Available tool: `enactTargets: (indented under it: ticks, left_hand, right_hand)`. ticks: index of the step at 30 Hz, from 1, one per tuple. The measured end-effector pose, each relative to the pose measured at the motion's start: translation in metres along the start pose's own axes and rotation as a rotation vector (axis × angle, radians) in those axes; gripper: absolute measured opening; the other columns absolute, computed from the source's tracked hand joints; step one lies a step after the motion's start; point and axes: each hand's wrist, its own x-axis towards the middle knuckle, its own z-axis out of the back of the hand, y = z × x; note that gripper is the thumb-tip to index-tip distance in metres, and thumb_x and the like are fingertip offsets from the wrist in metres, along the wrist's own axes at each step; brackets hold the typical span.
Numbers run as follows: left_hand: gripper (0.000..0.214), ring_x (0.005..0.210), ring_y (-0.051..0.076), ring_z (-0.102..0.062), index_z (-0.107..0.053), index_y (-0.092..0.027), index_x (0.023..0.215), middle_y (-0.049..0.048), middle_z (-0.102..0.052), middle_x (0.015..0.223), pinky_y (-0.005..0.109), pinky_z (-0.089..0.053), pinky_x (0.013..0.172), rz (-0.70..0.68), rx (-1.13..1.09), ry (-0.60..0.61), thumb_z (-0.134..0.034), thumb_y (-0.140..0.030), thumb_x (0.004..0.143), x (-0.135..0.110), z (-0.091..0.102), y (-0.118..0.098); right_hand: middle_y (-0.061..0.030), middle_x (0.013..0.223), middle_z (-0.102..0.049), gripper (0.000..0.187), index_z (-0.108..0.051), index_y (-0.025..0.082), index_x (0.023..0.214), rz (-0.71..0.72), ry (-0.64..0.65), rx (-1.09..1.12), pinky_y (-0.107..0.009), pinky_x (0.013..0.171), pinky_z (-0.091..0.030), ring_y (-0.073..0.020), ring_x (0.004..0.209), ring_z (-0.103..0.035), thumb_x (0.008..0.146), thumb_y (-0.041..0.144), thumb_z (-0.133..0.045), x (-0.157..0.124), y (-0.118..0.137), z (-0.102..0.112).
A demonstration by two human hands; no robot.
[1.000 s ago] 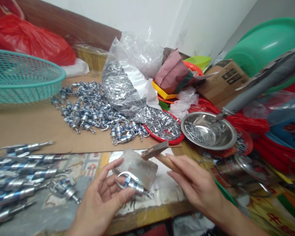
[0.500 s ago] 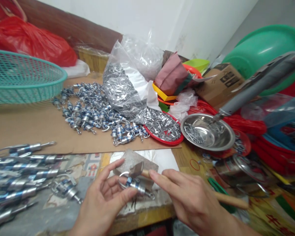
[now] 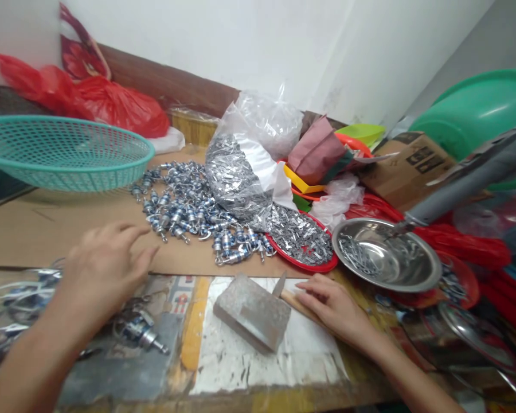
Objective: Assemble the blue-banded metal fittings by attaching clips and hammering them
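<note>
My left hand (image 3: 103,269) reaches left with its fingers stretched out and nothing in it, slightly blurred. It hovers over the finished silver-and-blue clasps (image 3: 140,332) lying at the table's left. My right hand (image 3: 331,304) rests on the table, its fingers closed around the wooden handle of a small hammer (image 3: 280,285). The hammer head lies beside the far right edge of a grey metal block (image 3: 253,311), which sits on a white sheet with nothing on it.
A teal mesh basket (image 3: 69,152) stands at the back left. A heap of blue-silver clasps (image 3: 189,212), a plastic bag of metal parts (image 3: 245,166), a red plate of small pieces (image 3: 303,238) and a steel bowl (image 3: 387,261) line the cardboard behind the block.
My left hand left the block and swung to the left pile; the clasp it held is gone from the block. The hammer came down to rest beside the block.
</note>
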Motion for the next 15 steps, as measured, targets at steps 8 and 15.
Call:
enactTargets:
  ticks: [8, 15]
  left_hand:
    - [0.036, 0.100, 0.026, -0.060, -0.055, -0.016, 0.115, 0.0065, -0.058, 0.119, 0.045, -0.050, 0.083, 0.118, -0.139, 0.124, -0.056, -0.034, 0.085, 0.074, -0.044, -0.027]
    - [0.034, 0.098, 0.024, -0.060, -0.053, -0.019, 0.117, 0.0083, -0.058, 0.119, 0.046, -0.051, 0.080, 0.123, -0.521, 0.117, -0.057, -0.029, 0.085, 0.059, -0.038, -0.058]
  right_hand:
    - [-0.0101, 0.104, -0.060, 0.032, -0.059, 0.016, 0.112, -0.100, -0.145, -0.121, -0.043, 0.088, -0.044, -0.0233, 0.097, -0.058, 0.085, 0.033, -0.057, 0.071, -0.036, -0.004]
    - [-0.0072, 0.113, -0.058, 0.026, -0.055, 0.016, 0.111, -0.172, -0.153, -0.038, -0.039, 0.080, -0.050, -0.0187, 0.094, -0.059, 0.090, 0.031, -0.053, 0.094, -0.042, -0.018]
